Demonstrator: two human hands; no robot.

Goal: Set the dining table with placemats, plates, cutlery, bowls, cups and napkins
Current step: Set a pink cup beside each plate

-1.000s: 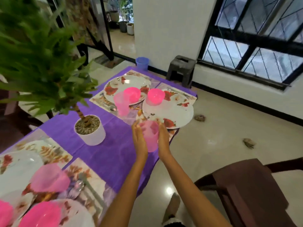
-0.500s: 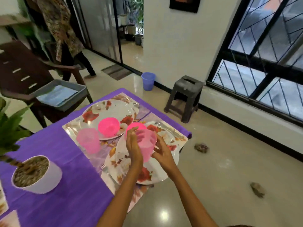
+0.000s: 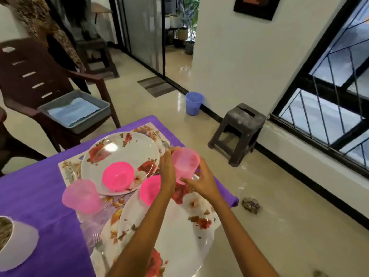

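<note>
Your left hand (image 3: 167, 172) and right hand (image 3: 201, 181) meet around a translucent pink cup (image 3: 185, 164), held upright above the far right corner of the tabletop (image 3: 34, 194). The left grip is flat against the cup's 9 o'clock side, fingers straight and pressed to the wall; the right grip cradles the cup from 5 o'clock, fingers curled loosely round its base. Whether the cup's bottom touches anything below cannot be told, since your hands cover it. Under your forearms lies the near plate (image 3: 179, 232), white with red flowers, on a floral placemat (image 3: 113, 214); a pink bowl (image 3: 150, 189) sits at the plate's 11 o'clock edge, partly hidden behind your left wrist. At 10 o'clock from the cup is the far plate (image 3: 119, 150), carrying a second pink bowl (image 3: 117, 175) near its 6 o'clock rim. A second pink cup (image 3: 81, 195) stands on the placemats at 8 o'clock from that plate, blurred. A fork (image 3: 98, 244) lies on the mat just left of the near plate. A white plant pot (image 3: 19, 246) sits at the tabletop's 8 o'clock edge. Beyond the table at 11 o'clock, a dark chair (image 3: 30, 76) bears a grey tray (image 3: 99, 114) of folded blue cloth (image 3: 73, 111). On the floor at 1 o'clock are a blue bucket (image 3: 193, 102) and a dark stool (image 3: 239, 132).
</note>
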